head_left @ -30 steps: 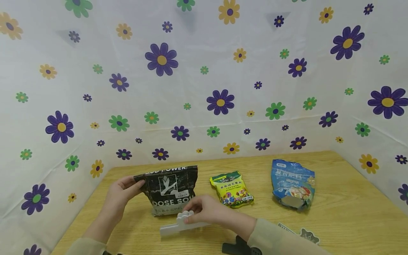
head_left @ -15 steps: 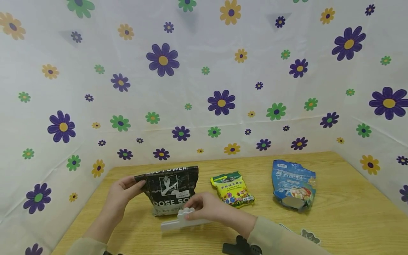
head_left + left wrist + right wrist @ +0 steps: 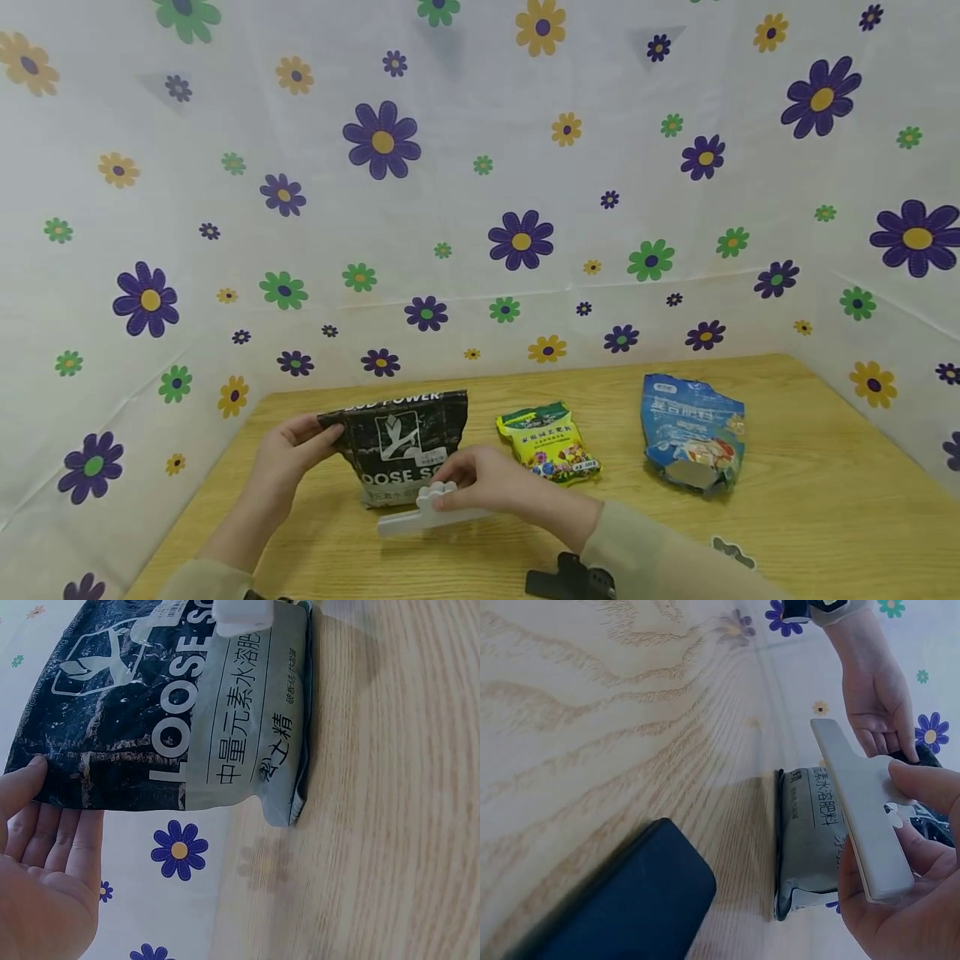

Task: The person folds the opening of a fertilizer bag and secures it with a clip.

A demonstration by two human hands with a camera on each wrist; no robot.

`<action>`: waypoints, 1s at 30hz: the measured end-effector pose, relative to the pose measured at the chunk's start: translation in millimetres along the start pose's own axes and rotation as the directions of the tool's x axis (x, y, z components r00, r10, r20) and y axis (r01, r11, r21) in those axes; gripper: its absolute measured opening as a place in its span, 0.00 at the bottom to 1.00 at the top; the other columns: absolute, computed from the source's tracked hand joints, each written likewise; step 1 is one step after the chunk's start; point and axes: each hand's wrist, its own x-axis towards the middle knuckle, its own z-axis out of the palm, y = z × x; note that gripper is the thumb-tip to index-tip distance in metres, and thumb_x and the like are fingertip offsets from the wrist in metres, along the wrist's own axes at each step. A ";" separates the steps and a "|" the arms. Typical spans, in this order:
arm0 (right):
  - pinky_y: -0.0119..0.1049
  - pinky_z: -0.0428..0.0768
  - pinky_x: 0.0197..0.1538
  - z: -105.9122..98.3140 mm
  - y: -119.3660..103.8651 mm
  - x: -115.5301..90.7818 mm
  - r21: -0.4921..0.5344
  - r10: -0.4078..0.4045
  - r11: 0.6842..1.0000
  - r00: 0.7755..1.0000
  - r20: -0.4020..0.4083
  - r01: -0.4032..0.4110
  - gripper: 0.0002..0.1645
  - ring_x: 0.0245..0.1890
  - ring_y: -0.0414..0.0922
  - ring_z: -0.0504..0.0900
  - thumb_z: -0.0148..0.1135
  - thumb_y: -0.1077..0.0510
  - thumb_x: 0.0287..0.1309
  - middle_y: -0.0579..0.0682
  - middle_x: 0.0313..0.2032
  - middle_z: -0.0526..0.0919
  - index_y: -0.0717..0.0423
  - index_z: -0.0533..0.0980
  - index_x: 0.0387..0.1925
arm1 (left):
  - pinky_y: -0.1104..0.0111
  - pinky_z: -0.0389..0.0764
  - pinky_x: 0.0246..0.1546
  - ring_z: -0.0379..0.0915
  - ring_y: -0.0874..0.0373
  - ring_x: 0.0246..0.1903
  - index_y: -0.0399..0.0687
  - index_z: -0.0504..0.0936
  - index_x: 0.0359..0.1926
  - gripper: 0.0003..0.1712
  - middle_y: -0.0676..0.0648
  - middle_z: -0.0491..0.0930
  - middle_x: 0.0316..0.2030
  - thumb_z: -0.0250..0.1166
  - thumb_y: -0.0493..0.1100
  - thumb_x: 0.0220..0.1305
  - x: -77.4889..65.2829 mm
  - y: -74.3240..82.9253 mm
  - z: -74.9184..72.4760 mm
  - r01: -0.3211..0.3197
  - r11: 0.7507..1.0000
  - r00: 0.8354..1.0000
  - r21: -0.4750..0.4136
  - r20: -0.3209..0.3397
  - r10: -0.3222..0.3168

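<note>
A black and grey fertilizer bag [image 3: 405,442] marked "LOOSE SO…" stands upright on the table. My left hand [image 3: 281,471] pinches its top left corner between thumb and fingers, as the left wrist view also shows on the bag [image 3: 157,705]. In front of the bag's lower part, my right hand [image 3: 487,483] holds a long white bag clip [image 3: 401,523] by its scalloped grip. Thumb and fingers press the two sides of that grip in the right wrist view, where the clip's bar [image 3: 866,817] lies across the view of the bag.
To the right of the black bag lies a yellow and green packet [image 3: 555,446]. Farther right is a blue pouch [image 3: 693,433]. A black clip [image 3: 562,577] rests near the right forearm, and a grey cloud-shaped piece [image 3: 731,550] shows beyond the sleeve. Flowered cloth [image 3: 450,192] surrounds the table.
My right hand has lifted the white clip slightly, up toward the bag's lower front. The left hand and the bag have stayed in place.
</note>
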 end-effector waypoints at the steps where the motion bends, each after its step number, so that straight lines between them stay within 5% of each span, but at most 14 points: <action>1: 0.26 0.81 0.38 -0.5 0.0 0.4 0.000 -0.001 1.000 1.000 0.001 0.001 0.13 0.35 0.37 0.81 0.75 0.63 0.61 0.49 0.39 0.89 0.63 0.87 0.47 | 0.80 0.86 0.50 0.88 0.72 0.39 0.39 0.85 0.54 0.11 0.65 0.89 0.35 0.66 0.39 0.77 0.4 -0.4 -0.1 -0.001 1.000 1.000 -0.001 0.001 0.001; 15: 0.28 0.83 0.40 -4.8 -0.6 2.6 0.015 0.004 1.000 1.000 0.010 -0.004 0.14 0.36 0.37 0.83 0.74 0.62 0.64 0.51 0.41 0.89 0.62 0.86 0.50 | 0.79 0.87 0.49 0.88 0.72 0.39 0.40 0.85 0.55 0.11 0.67 0.89 0.35 0.65 0.38 0.77 2.1 -2.3 0.6 -0.029 1.000 1.000 0.005 -0.002 0.029; 24: 0.25 0.81 0.38 -5.9 -2.0 4.3 0.002 -0.034 0.999 0.999 -0.009 0.034 0.13 0.34 0.36 0.81 0.75 0.64 0.62 0.52 0.39 0.89 0.64 0.86 0.47 | 0.79 0.87 0.48 0.87 0.72 0.38 0.53 0.87 0.46 0.07 0.67 0.88 0.34 0.64 0.37 0.77 2.4 -0.9 0.7 -0.061 0.998 0.998 -0.016 0.005 0.061; 30: 0.26 0.81 0.38 -7.3 -4.0 4.7 -0.010 -0.025 1.000 0.999 -0.023 0.024 0.13 0.34 0.36 0.81 0.75 0.63 0.62 0.51 0.39 0.89 0.63 0.87 0.47 | 0.80 0.86 0.48 0.87 0.72 0.39 0.50 0.86 0.48 0.06 0.68 0.88 0.34 0.64 0.38 0.77 4.0 -2.3 1.0 -0.056 0.998 0.998 -0.003 0.003 0.056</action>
